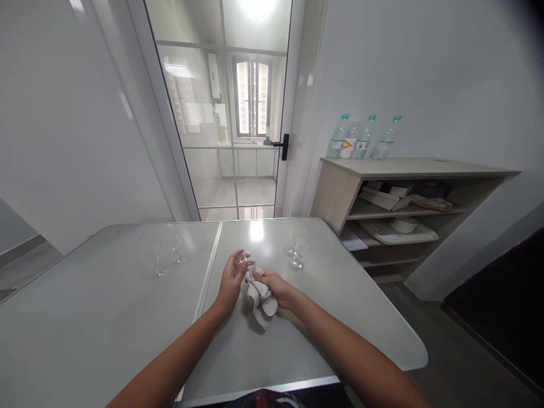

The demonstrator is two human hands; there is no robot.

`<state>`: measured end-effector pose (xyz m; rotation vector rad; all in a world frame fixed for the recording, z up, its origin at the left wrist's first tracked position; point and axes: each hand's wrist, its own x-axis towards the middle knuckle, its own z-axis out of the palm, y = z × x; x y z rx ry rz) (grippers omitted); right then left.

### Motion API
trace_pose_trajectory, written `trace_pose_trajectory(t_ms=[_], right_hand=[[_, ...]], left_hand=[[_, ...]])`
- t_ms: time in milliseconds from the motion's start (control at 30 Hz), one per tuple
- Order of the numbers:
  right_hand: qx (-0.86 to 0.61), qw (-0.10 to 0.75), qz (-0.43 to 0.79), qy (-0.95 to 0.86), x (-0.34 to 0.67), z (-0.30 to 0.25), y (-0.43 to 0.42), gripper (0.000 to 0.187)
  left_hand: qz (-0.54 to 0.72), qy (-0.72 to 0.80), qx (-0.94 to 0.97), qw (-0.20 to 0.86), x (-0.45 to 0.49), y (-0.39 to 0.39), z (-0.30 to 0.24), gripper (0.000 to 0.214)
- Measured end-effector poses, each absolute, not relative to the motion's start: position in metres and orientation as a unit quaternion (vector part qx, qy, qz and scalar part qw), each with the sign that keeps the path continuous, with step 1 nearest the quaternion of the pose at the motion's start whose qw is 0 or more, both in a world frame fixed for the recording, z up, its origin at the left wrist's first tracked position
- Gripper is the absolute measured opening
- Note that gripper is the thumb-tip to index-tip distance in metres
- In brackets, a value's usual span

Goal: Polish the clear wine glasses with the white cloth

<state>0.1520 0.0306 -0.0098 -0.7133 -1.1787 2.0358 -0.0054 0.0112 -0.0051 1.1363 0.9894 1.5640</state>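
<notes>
My left hand (232, 276) is closed around the bowl of a clear stemmed glass (245, 259), which is tilted above the table. In my right hand (276, 284) is a pale grey-white cloth (262, 300), bunched at the glass's stem end and hanging down toward the tabletop. The cloth and fingers hide the lower part of the glass. To the right of my hands, clear stemmed glasses (298, 262) stand close together on the table. More such glasses (160, 265) stand to the left, faint against the pale surface.
The light grey table (114, 317) has a metal seam strip (211, 255) running across it. Beyond its far edge is a glass door (238, 187) with a black handle (285, 147). At right, a wooden shelf unit (408, 165) carries several plastic bottles (363, 139).
</notes>
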Motion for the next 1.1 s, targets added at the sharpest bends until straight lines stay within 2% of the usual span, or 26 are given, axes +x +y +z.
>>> trace_pose_trajectory(t_ms=[67,200,300,400,500,600,667,767,900,967,1033,1100], right_hand=[[-0.298,0.343,0.694,-0.558,0.154,-0.009,0.033,0.042],[-0.430,0.330,0.422,-0.726,0.155,-0.009,0.029,0.018],[-0.483,0.295,0.340,-0.751,0.153,-0.010,0.025,0.013],[-0.452,0.345,0.402,-0.717,0.149,-0.011,0.025,0.017],[-0.358,0.404,0.598,-0.593,0.148,-0.010,0.027,0.033],[-0.265,0.368,0.769,-0.451,0.150,-0.005,0.028,0.043],[-0.243,0.342,0.802,-0.425,0.153,-0.003,0.028,0.044],[-0.267,0.349,0.743,-0.505,0.155,-0.003,0.028,0.041],[-0.400,0.364,0.489,-0.684,0.155,-0.010,0.028,0.020],[-0.450,0.352,0.404,-0.714,0.154,-0.013,0.027,0.015],[-0.440,0.356,0.423,-0.708,0.151,-0.015,0.026,0.018],[-0.387,0.387,0.531,-0.647,0.148,-0.016,0.026,0.026]], left_hand=[[0.633,0.432,0.462,0.447,-0.005,0.013,-0.010,0.063],[0.628,0.482,0.441,0.423,-0.007,0.018,-0.016,0.067],[0.624,0.502,0.441,0.404,-0.009,0.020,-0.017,0.066],[0.628,0.483,0.449,0.413,-0.010,0.019,-0.014,0.061],[0.637,0.418,0.449,0.467,-0.008,0.015,-0.008,0.055],[0.626,0.339,0.441,0.546,-0.005,0.010,0.000,0.055],[0.618,0.317,0.443,0.567,-0.005,0.008,0.004,0.057],[0.625,0.361,0.459,0.518,-0.006,0.010,0.003,0.062],[0.620,0.459,0.460,0.439,-0.008,0.017,-0.011,0.066],[0.616,0.487,0.456,0.419,-0.008,0.019,-0.016,0.067],[0.619,0.494,0.454,0.409,-0.008,0.020,-0.018,0.065],[0.624,0.477,0.457,0.418,-0.009,0.018,-0.016,0.061]])
